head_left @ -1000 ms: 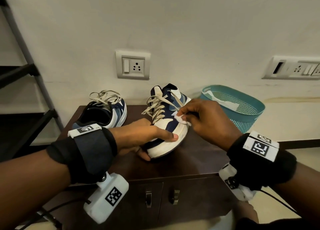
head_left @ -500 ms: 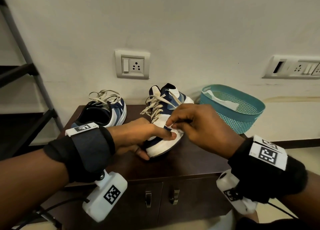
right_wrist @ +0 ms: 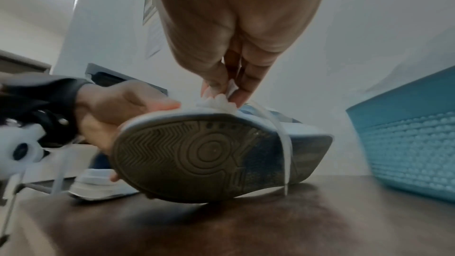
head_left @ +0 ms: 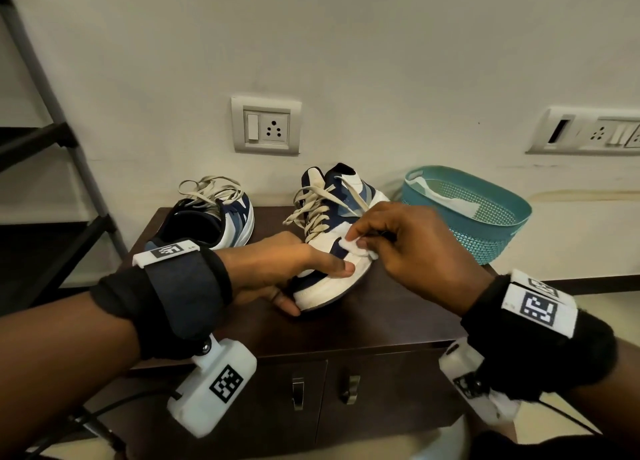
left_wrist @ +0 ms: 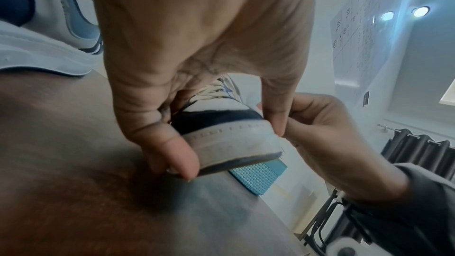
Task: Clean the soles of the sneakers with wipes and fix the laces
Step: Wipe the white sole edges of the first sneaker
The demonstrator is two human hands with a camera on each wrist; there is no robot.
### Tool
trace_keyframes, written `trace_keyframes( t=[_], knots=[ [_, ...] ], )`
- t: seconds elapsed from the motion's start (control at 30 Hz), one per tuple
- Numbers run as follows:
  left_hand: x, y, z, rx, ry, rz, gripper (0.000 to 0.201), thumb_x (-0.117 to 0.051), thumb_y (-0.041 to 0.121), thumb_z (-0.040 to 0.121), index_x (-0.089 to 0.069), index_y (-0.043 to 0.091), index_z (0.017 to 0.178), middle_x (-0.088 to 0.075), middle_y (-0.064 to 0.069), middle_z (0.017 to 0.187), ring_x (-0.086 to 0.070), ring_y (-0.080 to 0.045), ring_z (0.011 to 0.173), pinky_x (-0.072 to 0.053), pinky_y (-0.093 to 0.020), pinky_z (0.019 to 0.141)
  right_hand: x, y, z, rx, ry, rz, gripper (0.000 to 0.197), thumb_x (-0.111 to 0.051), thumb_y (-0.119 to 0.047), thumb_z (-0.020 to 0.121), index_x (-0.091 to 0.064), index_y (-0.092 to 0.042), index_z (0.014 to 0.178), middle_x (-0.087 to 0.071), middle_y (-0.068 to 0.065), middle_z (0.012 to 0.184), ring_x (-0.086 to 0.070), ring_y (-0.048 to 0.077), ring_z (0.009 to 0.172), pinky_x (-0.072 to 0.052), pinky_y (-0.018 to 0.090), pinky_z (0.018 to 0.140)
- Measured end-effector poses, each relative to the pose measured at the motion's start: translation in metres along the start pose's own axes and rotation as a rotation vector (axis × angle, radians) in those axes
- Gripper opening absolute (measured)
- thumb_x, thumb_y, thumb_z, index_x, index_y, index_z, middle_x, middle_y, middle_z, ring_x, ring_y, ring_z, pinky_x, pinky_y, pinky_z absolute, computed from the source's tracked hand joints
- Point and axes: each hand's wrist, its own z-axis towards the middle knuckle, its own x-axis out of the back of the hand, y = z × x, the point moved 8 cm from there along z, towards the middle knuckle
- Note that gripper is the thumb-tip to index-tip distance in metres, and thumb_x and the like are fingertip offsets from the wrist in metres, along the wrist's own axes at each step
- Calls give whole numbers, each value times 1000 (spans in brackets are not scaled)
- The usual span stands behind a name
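Observation:
A navy-and-white sneaker (head_left: 329, 279) lies tilted on the dark cabinet top (head_left: 398, 314), its toe lifted toward me. My left hand (head_left: 294, 276) grips that toe, thumb on top and fingers under the sole (right_wrist: 197, 155). Pinched in the fingertips of my right hand (head_left: 398, 245) is a small white wipe (head_left: 353, 246), pressed on the white side of the toe. The wrist views show the same grip (left_wrist: 187, 143) and the wipe (right_wrist: 219, 102) against the upper edge of the sole. A loose lace (right_wrist: 285, 143) hangs across the sole. The second sneaker (head_left: 211, 220) stands at the back left, laces loose.
A teal plastic basket (head_left: 485, 224) with a white wipe inside stands at the back right of the cabinet, close to the held sneaker. Wall sockets (head_left: 266, 129) sit above. A dark shelf frame (head_left: 52, 182) rises at the left. Two cabinet door handles (head_left: 298, 392) face me.
My right hand slid the wipe forward along the toe side toward my left thumb, then back a little. The left hand and sneaker stayed almost still.

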Motion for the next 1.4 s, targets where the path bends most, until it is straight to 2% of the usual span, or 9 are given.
trace_keyframes(
  t=[0.1, 0.33, 0.6, 0.83, 1.0, 1.07, 1.2, 1.3, 1.4],
  knots=[
    [-1, 0, 0, 7, -1, 9, 68, -86, 46, 70, -61, 14, 125, -64, -15, 122, -66, -32, 108, -59, -33, 62, 4, 20, 6, -129, 42, -27, 22, -68, -4, 89, -79, -22, 97, -74, -8, 97, -65, 2, 86, -46, 6, 75],
    [1, 0, -1, -9, -2, 13, 50, -82, 41, 79, -66, 14, 118, -68, -13, 113, -67, -29, 100, -57, -33, 62, -3, -15, -3, 36, -56, 37, 21, -69, -6, 89, -79, -22, 99, -72, -11, 98, -65, 2, 91, -50, 12, 80],
    [2, 0, -2, 17, -2, 41, 73, -88, 48, 60, -65, 17, 121, -65, -13, 122, -65, -32, 109, -58, -33, 60, 32, 63, 6, -328, 85, 6, 16, -74, -12, 85, -79, -27, 87, -74, -14, 80, -66, -2, 74, -43, 2, 65],
    [19, 6, -12, -77, 63, 286, 50, -88, 39, 74, -65, 20, 114, -72, -4, 106, -71, -24, 91, -56, -31, 57, 25, 21, -8, -106, 103, 181, 16, -77, -12, 85, -80, -23, 96, -74, -14, 92, -69, 2, 88, -54, 19, 80],
    [15, 8, -12, -165, 168, 576, 77, -88, 58, 62, -56, 24, 123, -66, 6, 116, -65, -14, 102, -58, -38, 90, -15, 2, -14, 32, -73, 92, 18, -78, -24, 85, -78, -26, 102, -68, -16, 103, -64, 0, 97, -51, 16, 83],
    [14, 10, -11, -183, 197, 701, 82, -85, 62, 65, -51, 23, 129, -62, 6, 120, -61, -15, 105, -54, -34, 92, -21, 3, -15, 50, -110, 45, 18, -78, -25, 85, -77, -26, 103, -67, -16, 103, -62, 0, 97, -50, 15, 82],
    [16, 10, -12, -167, 181, 630, 74, -87, 57, 67, -55, 23, 124, -64, 7, 118, -63, -14, 103, -60, -39, 86, -8, 31, -14, -119, 37, 51, 15, -80, -16, 84, -78, -26, 95, -71, -15, 90, -66, -3, 83, -52, 15, 75],
    [18, 8, -12, -138, 148, 499, 67, -89, 52, 65, -59, 24, 118, -67, 5, 112, -67, -16, 99, -65, -40, 70, 1, 50, -15, -280, 124, 94, 14, -79, -16, 83, -78, -28, 91, -71, -18, 81, -66, -5, 76, -48, 9, 68],
    [19, 7, -13, -112, 111, 415, 69, -90, 48, 63, -62, 22, 120, -70, 2, 112, -70, -21, 98, -63, -39, 63, 17, 37, -13, -220, 252, 145, 14, -77, -15, 85, -79, -25, 95, -71, -13, 89, -67, 2, 80, -52, 16, 72]
  ],
)
